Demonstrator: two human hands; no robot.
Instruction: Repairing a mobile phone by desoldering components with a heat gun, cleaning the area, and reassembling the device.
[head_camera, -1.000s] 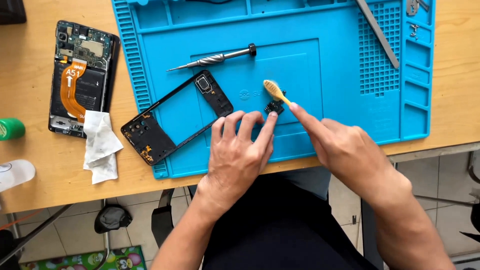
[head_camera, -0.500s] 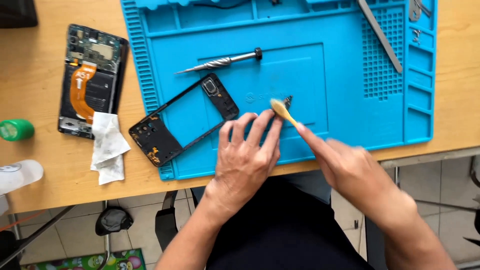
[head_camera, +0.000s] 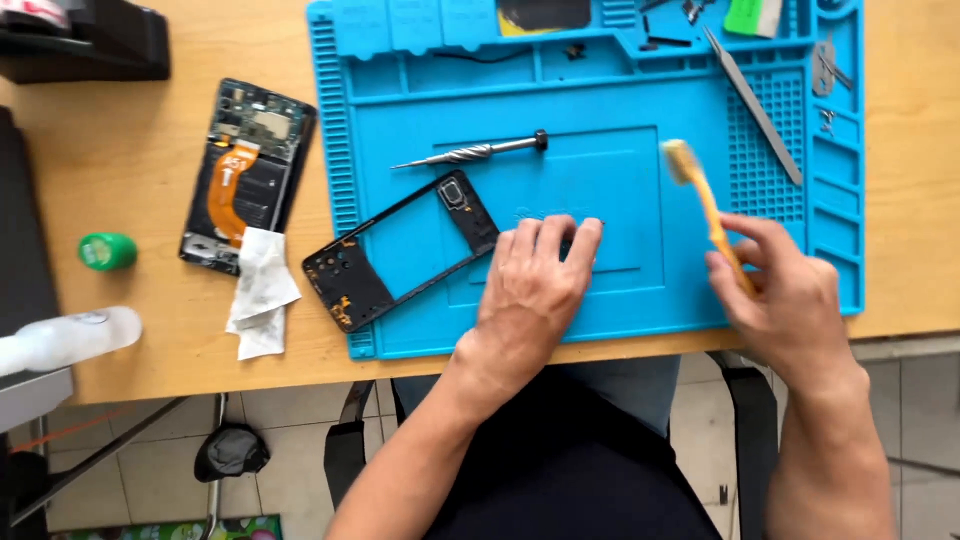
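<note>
Your left hand (head_camera: 530, 285) lies flat, fingers together, on the blue silicone repair mat (head_camera: 600, 90), its fingertips covering a small dark part that barely shows. At its nine o'clock rests the black plastic phone mid-frame (head_camera: 400, 250), just beside your thumb. Your right hand (head_camera: 785, 295) pinches the yellow-handled brush (head_camera: 705, 205), bristles raised toward twelve o'clock, clear of the mat. A slim metal screwdriver (head_camera: 475, 152) lies at twelve o'clock of the frame; steel tweezers (head_camera: 755, 105) sit at one o'clock of the brush.

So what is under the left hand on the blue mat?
The left hand lies flat on the blue mat, beside the phone frame. A dark sliver shows between its fingers; whatever lies under them is covered.
</note>
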